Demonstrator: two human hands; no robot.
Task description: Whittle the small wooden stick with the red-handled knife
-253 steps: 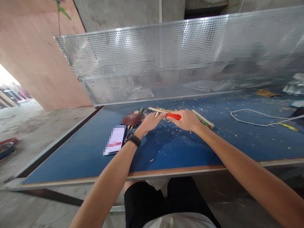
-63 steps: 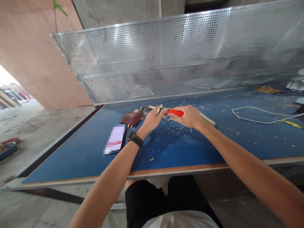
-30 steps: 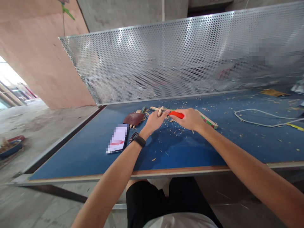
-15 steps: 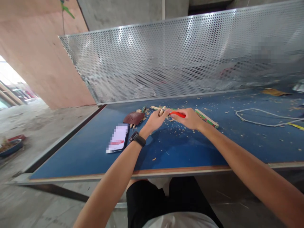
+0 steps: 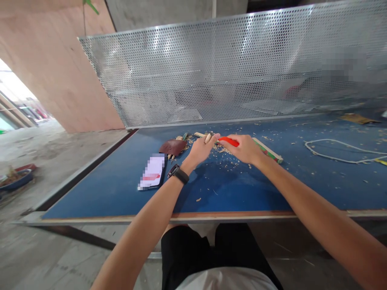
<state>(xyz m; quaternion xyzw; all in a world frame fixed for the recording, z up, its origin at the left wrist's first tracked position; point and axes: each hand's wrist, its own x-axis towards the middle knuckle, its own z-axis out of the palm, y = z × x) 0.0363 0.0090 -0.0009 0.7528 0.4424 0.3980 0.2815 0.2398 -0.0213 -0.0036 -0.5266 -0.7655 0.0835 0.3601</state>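
My left hand (image 5: 200,152), with a dark watch on its wrist, is closed round a small pale wooden piece (image 5: 207,138). Only one end of that piece shows between the fingers. In my right hand (image 5: 244,148) is a red-handled knife (image 5: 229,141), its handle pointing toward the left hand. Its blade is too small and covered to make out clearly. Both hands meet above a scatter of wood shavings (image 5: 225,158). Behind my right hand lies a green-and-pale strip (image 5: 269,151), partly hidden by it.
A phone (image 5: 152,171) lies left of my left wrist on the blue tabletop (image 5: 99,181). Beside it, a brown curved piece (image 5: 173,147) covers some wooden sticks. A perforated metal sheet (image 5: 187,80) stands along the back. A white cord loop (image 5: 332,141) lies at right.
The view has shifted slightly, so the table things sit a little farther right and higher. Both hands keep their holds, and the wooden piece is turned a little more upright.
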